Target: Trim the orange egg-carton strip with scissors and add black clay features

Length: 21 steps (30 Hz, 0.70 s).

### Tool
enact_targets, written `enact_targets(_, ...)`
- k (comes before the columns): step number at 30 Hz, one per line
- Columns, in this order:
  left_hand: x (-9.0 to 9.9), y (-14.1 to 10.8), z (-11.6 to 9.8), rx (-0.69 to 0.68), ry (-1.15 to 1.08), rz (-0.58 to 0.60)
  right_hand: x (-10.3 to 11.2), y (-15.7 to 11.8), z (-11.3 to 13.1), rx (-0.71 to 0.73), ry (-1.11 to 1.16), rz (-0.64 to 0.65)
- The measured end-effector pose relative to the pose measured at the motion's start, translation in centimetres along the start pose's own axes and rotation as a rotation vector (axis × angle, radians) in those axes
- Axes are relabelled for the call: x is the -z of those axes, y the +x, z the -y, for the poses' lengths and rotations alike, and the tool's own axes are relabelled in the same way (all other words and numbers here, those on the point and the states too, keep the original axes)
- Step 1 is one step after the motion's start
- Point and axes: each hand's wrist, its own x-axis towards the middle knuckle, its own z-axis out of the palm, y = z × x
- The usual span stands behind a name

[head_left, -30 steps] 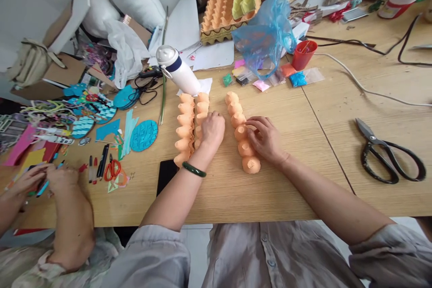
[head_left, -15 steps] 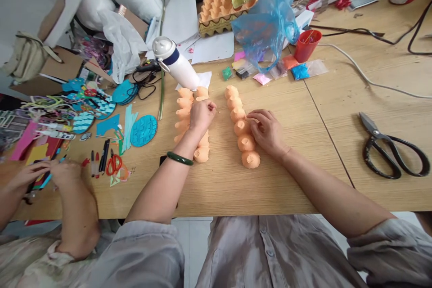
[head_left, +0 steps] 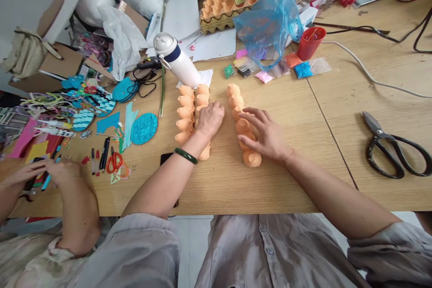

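Three orange egg-carton strips with rounded cups stand on the table in front of me: a left strip point(head_left: 184, 111), a middle strip point(head_left: 202, 94) and a right strip point(head_left: 252, 158). My left hand point(head_left: 211, 119), below a dark green bangle point(head_left: 186, 155), is closed just right of the middle strip and hides part of it. Its fingertips are curled, and I cannot make out what is in them. Over the right strip, my right hand point(head_left: 266, 132) is open, thumb and fingers apart, its fingertips over or touching the cups.
Large black-handled scissors point(head_left: 384, 144) lie at the right. Behind are a white bottle point(head_left: 178, 60), a blue plastic bag point(head_left: 266, 24), a red cup point(head_left: 311, 43) and egg trays point(head_left: 218, 2). At the left, another person's hands point(head_left: 50, 173) work near pens and small red scissors point(head_left: 114, 162).
My left hand has moved right and a little down, toward the right strip. The fingers of my right hand have spread, its thumb swinging left across the cups. The view has shifted slightly.
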Motion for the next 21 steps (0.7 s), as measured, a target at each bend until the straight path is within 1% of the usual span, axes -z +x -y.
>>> enact_targets(2,-0.1,0.0,-0.1,0.001,0.001,-0.016,-0.3,-0.3,0.4,0.021,0.002,0.084)
enact_targets(3,-0.1,0.1,-0.1,0.008,-0.009,-0.022,-0.5,-0.5,0.5,0.012,0.002,0.106)
enact_targets(5,-0.1,0.2,0.1,0.030,-0.033,-0.028,-0.9,-0.7,0.5,-0.023,-0.002,0.119)
enact_targets(7,0.1,0.5,0.5,0.078,-0.091,-0.035,-1.1,-0.8,0.4,-0.051,-0.003,0.102)
enact_targets(11,0.9,0.5,1.6,0.203,-0.315,-0.074,-0.8,-0.4,0.3,-0.077,0.025,-0.011)
enact_targets(14,1.3,-0.1,2.0,0.217,-0.392,-0.109,-0.2,0.0,0.4,-0.059,0.047,-0.126)
enact_targets(17,1.4,-1.1,2.0,0.181,-0.320,-0.102,0.1,0.3,0.4,-0.049,0.030,-0.202)
enact_targets(21,1.2,-1.9,1.7,0.065,-0.159,0.018,0.2,0.5,-0.1,-0.064,0.001,-0.241)
